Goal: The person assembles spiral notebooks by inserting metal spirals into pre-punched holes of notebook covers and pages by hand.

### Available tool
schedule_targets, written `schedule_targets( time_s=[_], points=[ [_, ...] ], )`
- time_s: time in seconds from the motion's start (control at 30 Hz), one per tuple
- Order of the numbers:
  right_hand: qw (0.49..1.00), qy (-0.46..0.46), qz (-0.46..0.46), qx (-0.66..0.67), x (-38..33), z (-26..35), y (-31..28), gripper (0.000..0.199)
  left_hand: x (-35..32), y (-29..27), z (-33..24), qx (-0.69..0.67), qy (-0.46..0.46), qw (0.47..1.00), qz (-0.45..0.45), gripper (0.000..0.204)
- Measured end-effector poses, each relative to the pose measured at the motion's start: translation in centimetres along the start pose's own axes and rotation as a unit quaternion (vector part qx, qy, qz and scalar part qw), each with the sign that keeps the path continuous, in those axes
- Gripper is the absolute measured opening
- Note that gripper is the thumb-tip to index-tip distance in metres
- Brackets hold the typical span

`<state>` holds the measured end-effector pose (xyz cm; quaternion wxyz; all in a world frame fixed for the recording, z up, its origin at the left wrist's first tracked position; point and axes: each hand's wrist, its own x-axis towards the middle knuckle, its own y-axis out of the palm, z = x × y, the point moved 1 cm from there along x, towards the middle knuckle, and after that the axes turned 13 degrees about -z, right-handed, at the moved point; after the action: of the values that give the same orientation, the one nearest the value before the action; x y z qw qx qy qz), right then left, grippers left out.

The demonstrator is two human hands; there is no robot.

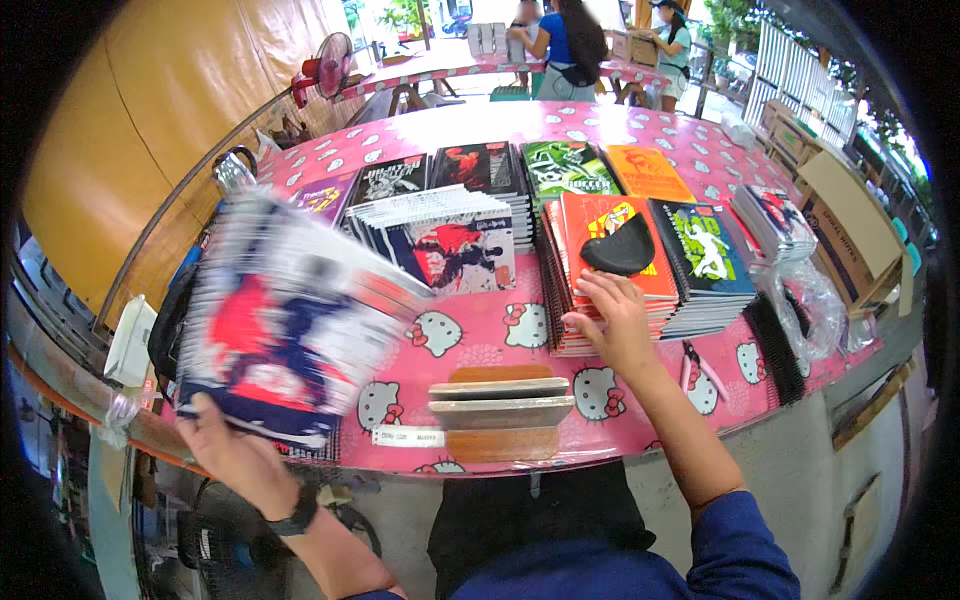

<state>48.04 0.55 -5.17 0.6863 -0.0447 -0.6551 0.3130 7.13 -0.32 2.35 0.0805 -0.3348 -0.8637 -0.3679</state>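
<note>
My left hand (pixel 225 448) grips the lower edge of a thick stack of spiral notebooks (pixel 290 320), lifted and tilted over the table's front left; the stack is blurred by motion. My right hand (pixel 615 320) rests with spread fingers on the near edge of a pile of red-covered notebooks (pixel 605 262). A black pouch (pixel 620 250) lies on top of that pile, just beyond my fingers.
More notebook piles cover the pink cartoon-cat tablecloth (pixel 500 330): a fanned pile (pixel 450 235), a dark green-figure pile (pixel 705 260), green (pixel 565 165) and orange (pixel 645 170) covers behind. Wooden boards (pixel 500 400) sit at the front edge. Cardboard boxes (pixel 850 225) stand right. People stand at a far table.
</note>
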Motion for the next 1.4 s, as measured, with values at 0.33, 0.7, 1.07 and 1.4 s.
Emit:
schedule_targets(
  time_s=[0.33,0.7,1.07,1.4],
  points=[
    [0.991,0.086,-0.101,0.000,-1.2,0.8,1.3,0.019,7.6,-13.9,7.2,0.479,0.150,0.865,-0.024,0.030],
    [0.993,0.042,-0.111,0.002,3.6,2.3,2.9,0.021,5.3,-13.5,8.6,0.164,-0.003,0.984,-0.075,0.031],
    [0.987,-0.112,0.111,-0.044,13.6,1.3,17.4,0.021,0.0,-7.6,1.0,0.216,0.243,0.936,-0.135,0.048],
    [0.993,-0.063,0.019,0.102,15.6,7.5,1.9,0.013,-5.8,4.2,1.2,0.146,0.241,0.947,0.155,0.078]
  ],
)
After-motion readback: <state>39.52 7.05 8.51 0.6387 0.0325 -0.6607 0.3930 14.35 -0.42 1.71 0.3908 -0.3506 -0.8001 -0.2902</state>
